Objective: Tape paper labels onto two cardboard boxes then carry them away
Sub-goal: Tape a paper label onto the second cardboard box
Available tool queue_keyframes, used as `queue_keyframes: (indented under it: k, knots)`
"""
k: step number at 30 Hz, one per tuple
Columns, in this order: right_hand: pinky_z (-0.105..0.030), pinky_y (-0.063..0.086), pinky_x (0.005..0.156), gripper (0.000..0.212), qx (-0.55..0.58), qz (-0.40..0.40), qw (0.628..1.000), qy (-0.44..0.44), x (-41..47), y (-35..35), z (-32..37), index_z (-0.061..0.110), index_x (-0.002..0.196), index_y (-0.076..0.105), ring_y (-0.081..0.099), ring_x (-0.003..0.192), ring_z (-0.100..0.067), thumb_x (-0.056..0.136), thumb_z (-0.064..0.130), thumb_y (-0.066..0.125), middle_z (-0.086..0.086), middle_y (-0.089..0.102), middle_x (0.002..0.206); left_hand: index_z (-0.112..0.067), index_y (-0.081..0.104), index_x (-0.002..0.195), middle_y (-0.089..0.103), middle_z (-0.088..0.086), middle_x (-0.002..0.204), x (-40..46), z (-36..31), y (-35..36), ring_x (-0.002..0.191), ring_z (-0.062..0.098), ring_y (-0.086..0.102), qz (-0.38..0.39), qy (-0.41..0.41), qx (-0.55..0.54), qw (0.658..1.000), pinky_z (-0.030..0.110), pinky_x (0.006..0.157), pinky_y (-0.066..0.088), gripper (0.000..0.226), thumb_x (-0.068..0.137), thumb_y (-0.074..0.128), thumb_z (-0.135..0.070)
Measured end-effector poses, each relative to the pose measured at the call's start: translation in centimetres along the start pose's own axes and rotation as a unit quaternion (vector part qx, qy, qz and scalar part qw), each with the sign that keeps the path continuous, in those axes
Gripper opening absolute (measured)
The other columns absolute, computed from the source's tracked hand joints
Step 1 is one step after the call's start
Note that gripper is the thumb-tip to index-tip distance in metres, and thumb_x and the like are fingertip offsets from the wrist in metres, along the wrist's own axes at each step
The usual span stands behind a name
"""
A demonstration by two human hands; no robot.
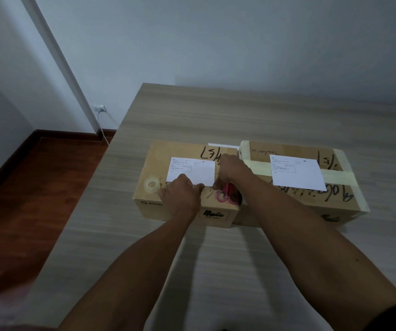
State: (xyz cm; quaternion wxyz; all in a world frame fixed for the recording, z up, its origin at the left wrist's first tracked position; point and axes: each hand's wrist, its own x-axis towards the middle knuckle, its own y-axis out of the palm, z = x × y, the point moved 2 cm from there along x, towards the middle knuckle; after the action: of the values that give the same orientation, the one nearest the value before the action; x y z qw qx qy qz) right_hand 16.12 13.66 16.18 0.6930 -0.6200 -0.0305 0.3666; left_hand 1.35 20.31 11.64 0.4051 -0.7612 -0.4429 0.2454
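Two cardboard boxes sit side by side on the pale wood-grain table (216, 115), nearly touching, their long sides toward the person. The left box (154, 163) carries a white label (197, 170) lying flat on its top, a roll of clear tape (152, 184) near its front left corner, and pink-handled scissors (225, 195) near its front right corner. The left hand (180, 197) rests on the box top at the label's front edge, fingers (198, 186) curled and pressing down along that edge, though I cannot tell whether they pinch a strip of tape. The right hand (230, 168) reaches over the label's right edge, its fingers bent down to the front right corner of the paper just above the scissors; whether they grip anything is hidden from here. The two hands come close together at that front edge. The right box (340, 199) is bound with wide beige tape across its top and over its sides, and a second label (297, 173) lies on it, slightly askew, untouched by either hand. Both boxes bear black marker scrawl. Beyond the table's left edge there is dark wooden floor (25, 199), and a white plug and cord (101, 111) hang at a wall socket.
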Motion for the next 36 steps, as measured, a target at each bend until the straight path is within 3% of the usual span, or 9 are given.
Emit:
queue_keyframes:
  k: [4,8,12,17,20,24,27,31,36]
  knots:
    - [-0.033,0.052,0.068,0.052,0.025,0.0,1.0,-0.004,-0.1,0.5,0.1,0.009,0.098,0.052,0.06,0.08,-0.023,0.069,0.019,0.094,-0.006,0.06,0.089,-0.025,0.046,0.07,0.052,-0.01,0.066,0.3,0.5,-0.4,0.064,0.016,0.051,0.002,0.046,-0.03,0.998,0.038,0.082,0.038,0.037,0.083,0.075,-0.043]
    - [-0.027,0.041,0.051,0.031,0.096,-0.057,0.994,-0.017,0.2,1.0,0.2,0.01,0.071,0.053,0.056,0.057,-0.019,0.079,0.018,0.082,-0.007,0.058,0.07,-0.022,0.049,0.076,0.055,-0.007,0.08,1.0,2.3,-2.1,0.07,0.017,0.052,-0.003,0.118,-0.112,0.987,0.033,0.06,0.04,0.033,0.088,0.076,-0.038]
    - [-0.032,0.039,0.061,0.031,0.17,-0.085,0.978,-0.084,-0.1,2.4,1.4,0.012,0.061,0.054,0.049,0.058,-0.023,0.085,0.016,0.072,-0.011,0.05,0.062,-0.02,0.062,0.098,0.057,0.001,0.105,2.5,5.1,-4.5,0.09,0.022,0.059,-0.055,0.149,-0.089,0.983,0.036,0.077,0.051,0.022,0.086,0.078,-0.027]
    - [-0.039,0.05,0.074,0.011,0.254,-0.102,0.955,-0.113,-1.6,4.0,3.5,0.007,0.09,0.064,0.059,0.085,-0.023,0.089,0.016,0.071,-0.006,0.063,0.096,-0.021,0.068,0.102,0.057,0.003,0.117,3.9,8.8,-6.3,0.108,0.023,0.057,-0.044,0.148,-0.034,0.987,0.041,0.09,0.05,0.032,0.078,0.084,-0.036]
    - [-0.041,0.053,0.078,0.012,0.255,-0.104,0.955,-0.113,-2.2,4.4,5.0,0.009,0.095,0.065,0.062,0.088,-0.025,0.09,0.019,0.07,-0.005,0.064,0.098,-0.024,0.068,0.105,0.054,0.002,0.127,4.4,10.4,-6.6,0.112,0.021,0.054,0.012,0.138,0.0,0.99,0.041,0.094,0.05,0.04,0.077,0.083,-0.048]
    - [-0.044,0.057,0.084,0.008,0.264,-0.109,0.953,-0.105,-2.7,4.9,6.6,0.009,0.096,0.067,0.064,0.091,-0.024,0.09,0.015,0.066,-0.004,0.067,0.103,-0.022,0.071,0.105,0.061,0.004,0.119,4.7,11.2,-6.8,0.105,0.023,0.058,0.037,0.159,0.004,0.987,0.041,0.09,0.051,0.03,0.085,0.076,-0.045]
    - [-0.03,0.052,0.077,0.02,0.284,-0.101,0.948,-0.106,-3.5,5.2,7.6,0.007,0.114,0.068,0.063,0.092,-0.022,0.097,0.008,0.058,-0.006,0.066,0.114,-0.017,0.07,0.105,0.064,0.004,0.113,5.1,11.4,-7.3,0.098,0.023,0.062,0.042,0.18,-0.04,0.982,0.041,0.086,0.053,0.025,0.091,0.073,-0.038]
    - [-0.012,0.041,0.052,0.044,0.343,-0.063,0.93,-0.116,-4.6,5.1,8.9,0.009,0.14,0.057,0.06,0.09,-0.021,0.098,-0.001,0.053,-0.006,0.06,0.121,-0.009,0.067,0.107,0.066,0.007,0.11,5.4,11.1,-8.2,0.097,0.026,0.062,0.047,0.22,-0.114,0.968,0.043,0.085,0.052,0.021,0.094,0.072,-0.025]
    - [-0.031,0.051,0.064,0.056,0.405,-0.039,0.905,-0.127,-5.3,3.5,10.2,0.017,0.147,0.054,0.065,0.097,-0.025,0.093,0.0,0.059,-0.004,0.061,0.132,-0.008,0.065,0.11,0.068,0.006,0.111,5.8,9.7,-9.1,0.102,0.026,0.062,0.063,0.27,-0.164,0.947,0.041,0.09,0.048,0.014,0.097,0.066,-0.013]
